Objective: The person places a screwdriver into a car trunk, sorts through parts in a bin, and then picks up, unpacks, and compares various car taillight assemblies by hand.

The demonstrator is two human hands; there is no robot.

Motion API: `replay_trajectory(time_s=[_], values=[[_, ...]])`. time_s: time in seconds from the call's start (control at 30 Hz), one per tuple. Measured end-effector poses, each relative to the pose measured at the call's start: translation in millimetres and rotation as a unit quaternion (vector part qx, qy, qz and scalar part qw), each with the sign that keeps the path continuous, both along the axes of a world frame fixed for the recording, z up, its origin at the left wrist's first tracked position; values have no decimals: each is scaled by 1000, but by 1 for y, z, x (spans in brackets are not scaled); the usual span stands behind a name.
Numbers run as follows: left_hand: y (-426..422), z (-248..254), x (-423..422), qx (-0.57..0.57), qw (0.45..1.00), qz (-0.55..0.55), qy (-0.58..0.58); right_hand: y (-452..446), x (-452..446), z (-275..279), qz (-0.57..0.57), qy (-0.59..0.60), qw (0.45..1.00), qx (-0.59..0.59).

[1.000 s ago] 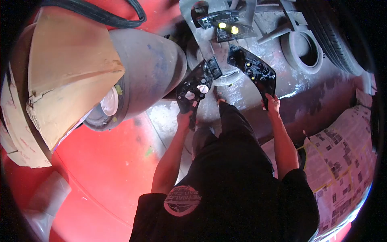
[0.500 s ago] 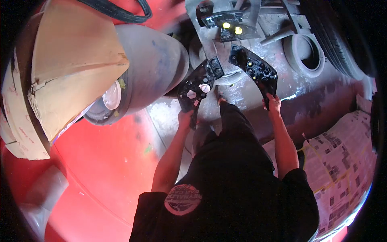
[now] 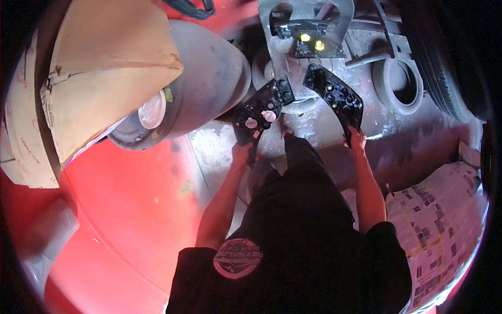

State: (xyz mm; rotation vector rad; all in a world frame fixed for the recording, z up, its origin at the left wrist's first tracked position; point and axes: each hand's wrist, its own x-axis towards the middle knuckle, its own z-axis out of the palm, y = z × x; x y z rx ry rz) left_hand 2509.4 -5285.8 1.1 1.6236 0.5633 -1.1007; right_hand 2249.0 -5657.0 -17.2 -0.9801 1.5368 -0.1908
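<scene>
My left hand (image 3: 241, 154) is closed around the narrow lower end of a black car light housing (image 3: 254, 125). Two pale round pieces sit on its face, and a square end juts out at the top. My right hand (image 3: 357, 138) grips the lower tip of a second, curved black light housing (image 3: 342, 98), which has round sockets and small yellowish spots. Both housings are held apart from each other, over the floor in front of my legs. Beyond them, a black part with two yellow spots (image 3: 312, 42) rests on a grey metal stand (image 3: 281, 55).
At left, a large cardboard piece (image 3: 110, 47) leans over a grey drum (image 3: 204, 68) with a white cup-like item (image 3: 152, 111). Tyres (image 3: 380, 83) stand at the right. Newspaper masking (image 3: 444, 209) covers a surface at lower right; a red panel (image 3: 130, 209) spans the left.
The view has shifted slightly, so the drum, stand and tyres sit a little further right and lower. Both hands keep their hold on the housings, with little movement.
</scene>
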Motion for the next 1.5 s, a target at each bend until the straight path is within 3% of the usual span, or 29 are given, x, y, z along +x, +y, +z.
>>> replay_trajectory(time_s=[1.07, 1.5], values=[[38, 10, -31, 8, 1000, 14, -15, -8, 11, 3, 47, 19, 999, 18], [56, 4, -60, 85, 995, -21, -40, -14, 5, -10, 62, 27, 997, 32]])
